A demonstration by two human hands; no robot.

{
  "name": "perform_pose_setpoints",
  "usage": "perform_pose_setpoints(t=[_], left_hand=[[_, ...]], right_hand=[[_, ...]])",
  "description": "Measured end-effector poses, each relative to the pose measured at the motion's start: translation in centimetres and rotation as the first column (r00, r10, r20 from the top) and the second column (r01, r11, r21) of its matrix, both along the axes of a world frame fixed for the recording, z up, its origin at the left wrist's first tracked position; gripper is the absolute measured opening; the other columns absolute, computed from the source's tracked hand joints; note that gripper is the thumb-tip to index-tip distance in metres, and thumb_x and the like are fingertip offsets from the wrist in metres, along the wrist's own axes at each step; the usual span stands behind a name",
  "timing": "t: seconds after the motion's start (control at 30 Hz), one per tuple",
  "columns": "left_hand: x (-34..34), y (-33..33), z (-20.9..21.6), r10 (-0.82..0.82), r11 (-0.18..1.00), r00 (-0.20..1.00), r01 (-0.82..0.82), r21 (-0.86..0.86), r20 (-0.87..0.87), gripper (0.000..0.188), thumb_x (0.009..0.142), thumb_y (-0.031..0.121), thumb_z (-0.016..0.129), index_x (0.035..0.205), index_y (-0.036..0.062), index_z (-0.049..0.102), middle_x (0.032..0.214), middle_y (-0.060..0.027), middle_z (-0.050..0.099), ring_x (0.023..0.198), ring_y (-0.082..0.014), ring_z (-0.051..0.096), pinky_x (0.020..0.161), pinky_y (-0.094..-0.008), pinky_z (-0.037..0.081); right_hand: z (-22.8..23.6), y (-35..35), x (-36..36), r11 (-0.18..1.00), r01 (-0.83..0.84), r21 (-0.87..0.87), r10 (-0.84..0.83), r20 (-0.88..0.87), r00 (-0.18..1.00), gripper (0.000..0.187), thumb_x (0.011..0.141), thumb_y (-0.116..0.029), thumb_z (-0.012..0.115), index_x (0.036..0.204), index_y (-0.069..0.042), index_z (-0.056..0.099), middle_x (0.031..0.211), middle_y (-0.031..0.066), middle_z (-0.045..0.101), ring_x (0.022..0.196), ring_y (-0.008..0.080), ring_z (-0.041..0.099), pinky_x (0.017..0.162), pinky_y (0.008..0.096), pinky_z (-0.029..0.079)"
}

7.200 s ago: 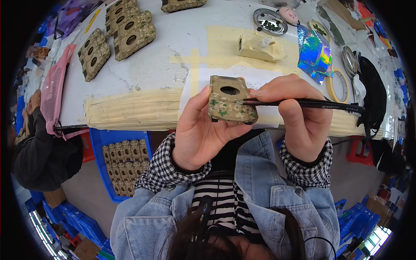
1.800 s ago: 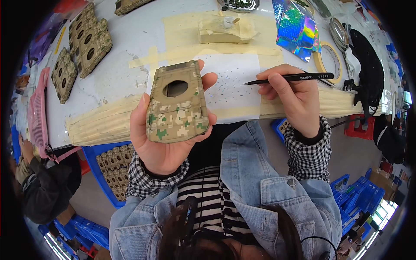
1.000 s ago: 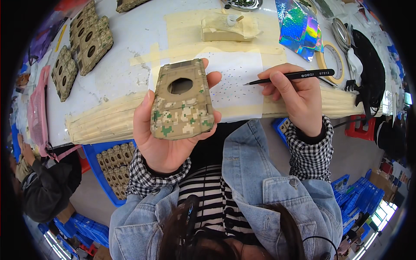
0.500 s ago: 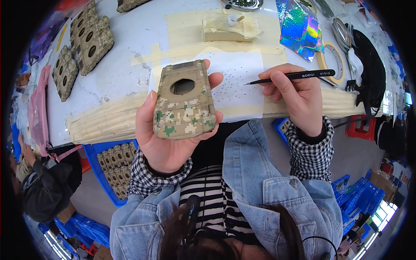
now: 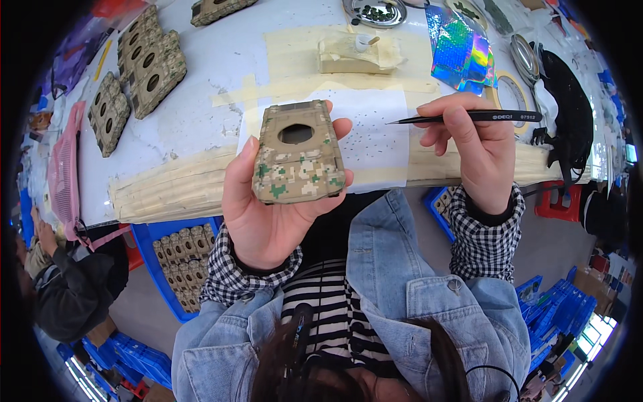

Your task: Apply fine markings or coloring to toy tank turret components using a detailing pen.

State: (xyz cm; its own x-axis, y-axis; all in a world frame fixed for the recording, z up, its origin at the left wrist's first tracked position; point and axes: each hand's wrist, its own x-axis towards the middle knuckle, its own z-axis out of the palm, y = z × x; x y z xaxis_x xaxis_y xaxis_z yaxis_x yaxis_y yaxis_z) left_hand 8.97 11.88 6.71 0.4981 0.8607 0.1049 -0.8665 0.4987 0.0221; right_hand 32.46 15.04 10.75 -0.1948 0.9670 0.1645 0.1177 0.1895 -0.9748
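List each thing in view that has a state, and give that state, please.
Camouflage shell: held up in left hand, hole side showing.
Black pen tool: pinched in right hand, tip over white sheet.
Blue crate: filled with shells.
Metal dish: holds dark bits.

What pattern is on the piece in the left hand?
The camouflage piece carries blocky tan, green and white camouflage, clearest in the head view.

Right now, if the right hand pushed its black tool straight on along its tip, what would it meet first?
The right hand aims the black tool leftward; likely the camouflage part in the left hand, though depth is unclear.
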Motion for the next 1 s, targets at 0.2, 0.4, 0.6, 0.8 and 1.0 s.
perform_pose_setpoints(t=[0.2, 0.4, 0.6, 0.8, 1.0], left_hand=[[0.8, -0.2, 1.5, 0.006, 0.992, 1.0, -0.009, -0.123, -0.021, 0.065, 0.097, 0.038, 0.031, 0.142, -0.0025, 0.009, 0.143, -0.0295, 0.018, 0.112, -0.042, 0.051, 0.093, -0.0441, 0.05], [0.1, -0.3, 1.5, -0.065, 0.991, 0.998, 0.063, -0.122, -0.011, 0.055, 0.098, 0.039, 0.031, 0.138, 0.0018, 0.028, 0.133, -0.0237, 0.04, 0.111, -0.0366, 0.054, 0.092, -0.0402, 0.051], [0.3, -0.6, 1.6, -0.057, 0.98, 0.997, 0.065, -0.186, 0.048, 0.057, 0.097, 0.042, 0.032, 0.13, -0.0035, 0.038, 0.12, -0.0282, 0.05, 0.107, -0.0393, 0.056, 0.087, -0.0415, 0.054], [0.2, -0.7, 1.6, -0.064, 0.983, 0.997, 0.072, -0.17, 0.052, 0.055, 0.098, 0.041, 0.031, 0.133, -0.0023, 0.035, 0.123, -0.0259, 0.049, 0.109, -0.0384, 0.055, 0.089, -0.0419, 0.053], [0.2, -0.6, 1.2, -0.079, 0.989, 0.996, 0.085, -0.121, 0.05, 0.054, 0.098, 0.039, 0.031, 0.135, -0.0012, 0.032, 0.125, -0.0233, 0.049, 0.111, -0.0375, 0.054, 0.092, -0.042, 0.051]], right_hand=[[3.4, 0.2, -1.8, 0.966, -0.126, 0.225, 0.134, -0.017, 0.991, 0.03, 0.097, -0.019, 0.044, 0.093, 0.007, 0.059, 0.085, 0.017, 0.06, 0.066, 0.0173, 0.063, 0.052, 0.0229, 0.048], [4.0, 0.7, -3.5, 0.899, -0.298, 0.32, 0.328, -0.04, 0.944, 0.032, 0.095, -0.022, 0.048, 0.093, 0.007, 0.059, 0.083, 0.0162, 0.059, 0.07, 0.0199, 0.064, 0.058, 0.0248, 0.053], [4.0, 0.7, -4.1, 0.893, -0.356, 0.276, 0.386, -0.059, 0.921, 0.031, 0.095, -0.021, 0.049, 0.095, 0.008, 0.059, 0.087, 0.0171, 0.058, 0.076, 0.0226, 0.064, 0.066, 0.0284, 0.057], [4.2, 0.7, -4.1, 0.894, -0.376, 0.245, 0.394, -0.029, 0.919, 0.03, 0.094, -0.02, 0.049, 0.094, 0.008, 0.059, 0.088, 0.0177, 0.057, 0.078, 0.0232, 0.064, 0.068, 0.0296, 0.058], [4.3, 0.5, -4.1, 0.902, -0.355, 0.246, 0.371, -0.018, 0.928, 0.028, 0.094, -0.018, 0.05, 0.093, 0.008, 0.059, 0.088, 0.017, 0.057, 0.079, 0.0225, 0.063, 0.069, 0.0297, 0.058]])
